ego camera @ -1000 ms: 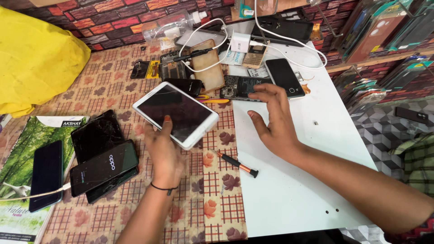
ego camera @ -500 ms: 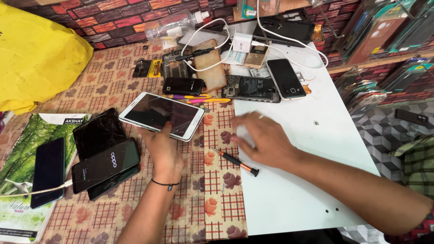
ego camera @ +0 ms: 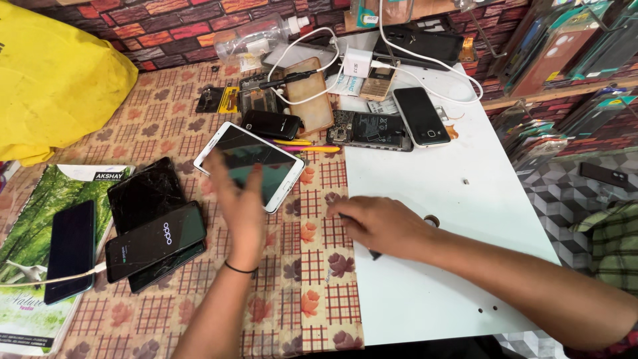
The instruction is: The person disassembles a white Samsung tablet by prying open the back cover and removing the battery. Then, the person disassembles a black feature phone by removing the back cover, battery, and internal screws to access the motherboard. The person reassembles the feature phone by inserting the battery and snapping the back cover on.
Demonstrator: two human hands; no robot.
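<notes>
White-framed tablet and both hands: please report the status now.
Left hand open, blurred, over white-framed tablet. Right hand covers small dark screwdriver on white board. Small black phone lies beside tablet.

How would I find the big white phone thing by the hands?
Start at the patterned tablecloth left of the white board. The white tablet lies flat there, just beyond the left hand. It alone has a white frame around its dark screen; the phones nearby are all black.
</notes>
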